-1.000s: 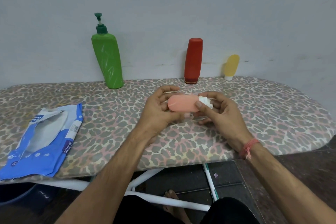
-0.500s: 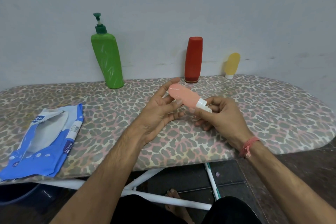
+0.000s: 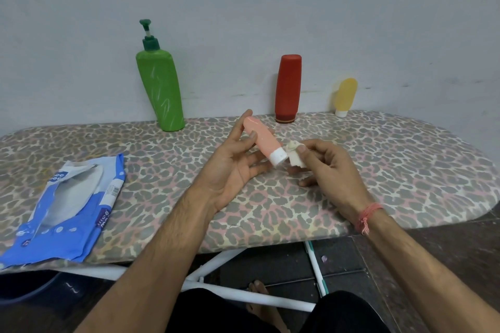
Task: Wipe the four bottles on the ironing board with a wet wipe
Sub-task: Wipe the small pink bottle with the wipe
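Observation:
A small pink bottle (image 3: 262,138) with a white cap lies tilted in my left hand (image 3: 232,167), cap end pointing down to the right, held between thumb and fingers above the ironing board (image 3: 378,159). My right hand (image 3: 328,167) pinches a crumpled white wet wipe (image 3: 295,155) right beside the cap. Against the wall stand a green pump bottle (image 3: 161,89), a red bottle (image 3: 288,89) and a small yellow bottle (image 3: 345,96).
A blue and white wipes pack (image 3: 65,208) lies open on the board's left end. White board legs (image 3: 243,297) and a bare foot (image 3: 259,289) show below the front edge. A dark tub (image 3: 32,286) sits under the left end.
The pink bottle has swung from lying level to tilted, cap end down right. My left hand has opened out under it, and the wipe now sits beside the cap.

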